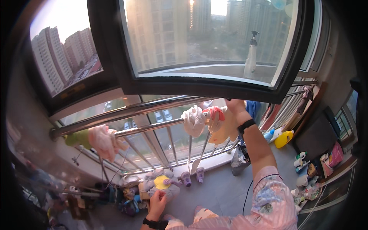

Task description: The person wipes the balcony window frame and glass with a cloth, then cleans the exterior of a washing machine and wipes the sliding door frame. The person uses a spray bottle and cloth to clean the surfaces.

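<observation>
My right hand (235,107) is raised to the lower edge of the black-framed window sash (207,89); its fingertips are partly hidden there, so its grip is unclear. Beside it, a white cloth (193,120), a red-and-beige cloth (214,118) and a pale yellow cloth (225,128) hang on the metal railing (155,126). My left hand (157,201) is low, its fingers curled together; whether it holds anything cannot be told. Just beyond it lies a grey plush item with a yellow centre (162,182). Pink and green cloths (103,141) hang at the railing's left end.
Small purple shoes (186,178) stand below the railing. A grey plastic bag (240,161) sits on the floor by the ledge. Yellow (284,139) and blue (268,135) bottles stand farther right. Assorted containers line the right side, and a cluttered heap lies at lower left.
</observation>
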`<move>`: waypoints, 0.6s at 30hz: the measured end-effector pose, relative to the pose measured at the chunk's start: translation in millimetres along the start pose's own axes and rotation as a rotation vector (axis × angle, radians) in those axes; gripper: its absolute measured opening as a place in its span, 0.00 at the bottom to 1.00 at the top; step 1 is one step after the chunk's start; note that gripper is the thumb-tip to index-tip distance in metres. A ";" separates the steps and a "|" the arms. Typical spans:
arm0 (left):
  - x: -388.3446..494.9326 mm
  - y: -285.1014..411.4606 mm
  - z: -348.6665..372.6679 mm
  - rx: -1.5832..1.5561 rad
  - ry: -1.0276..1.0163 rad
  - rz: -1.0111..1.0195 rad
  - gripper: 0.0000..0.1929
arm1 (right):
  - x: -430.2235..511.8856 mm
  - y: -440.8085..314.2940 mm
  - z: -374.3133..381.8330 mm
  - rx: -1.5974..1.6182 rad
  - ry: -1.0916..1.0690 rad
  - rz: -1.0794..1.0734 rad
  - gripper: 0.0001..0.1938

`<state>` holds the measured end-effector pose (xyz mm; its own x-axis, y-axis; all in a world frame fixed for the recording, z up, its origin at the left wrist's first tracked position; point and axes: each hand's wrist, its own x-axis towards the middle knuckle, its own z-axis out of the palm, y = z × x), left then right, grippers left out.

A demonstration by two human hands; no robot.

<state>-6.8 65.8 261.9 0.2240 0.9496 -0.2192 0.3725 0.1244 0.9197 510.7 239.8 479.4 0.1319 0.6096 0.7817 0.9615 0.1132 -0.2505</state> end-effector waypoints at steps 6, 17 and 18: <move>-18.9 59.6 -1.1 -0.005 0.067 0.120 0.04 | 15.1 -187.8 104.0 0.236 -0.360 -0.121 0.25; 29.7 129.1 -28.0 -0.149 0.046 0.227 0.06 | 7.8 -101.0 20.3 0.362 -0.472 0.148 0.16; 30.1 128.4 -36.7 -0.165 0.043 0.165 0.07 | 3.2 -71.4 5.1 0.330 -0.468 0.294 0.16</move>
<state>14.7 120.9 385.3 0.2301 0.9719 -0.0502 0.1806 0.0081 0.9835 441.3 237.6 496.9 0.1879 0.9214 0.3400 0.7662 0.0790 -0.6377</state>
